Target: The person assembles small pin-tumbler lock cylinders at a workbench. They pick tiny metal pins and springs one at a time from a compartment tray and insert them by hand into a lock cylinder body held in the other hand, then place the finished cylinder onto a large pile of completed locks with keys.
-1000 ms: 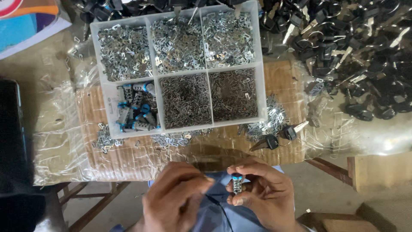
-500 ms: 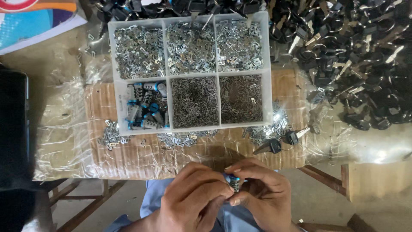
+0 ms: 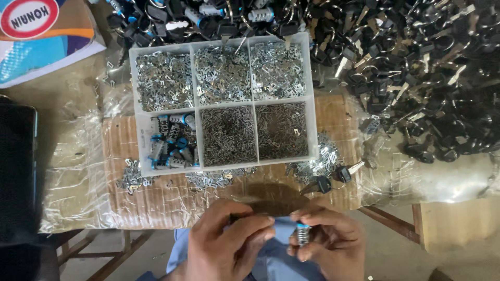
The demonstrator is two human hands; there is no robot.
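Lock cylinder (image 3: pixel 302 235), a small metal barrel with a blue end, sits upright between the thumb and fingers of the right hand (image 3: pixel 328 244), which is closed on it just below the near edge of the table (image 3: pixel 172 200). Left hand (image 3: pixel 229 244) is curled beside it, fingertips brought up close to the cylinder; whether they pinch a small part cannot be told. Both hands are held over the person's lap, in front of the cardboard sheet covering the tabletop. On that sheet stands a white divided tray (image 3: pixel 198 132) with six compartments: three at the far side hold bright metal plates, two at the near side hold fine dark springs or pins, and the near-left compartment holds more blue-ended cylinders (image 3: pixel 169 143). Loose metal plates lie scattered along the tray's near edge. A large heap of black-headed keys (image 3: pixel 416 67) fills the table to the right.
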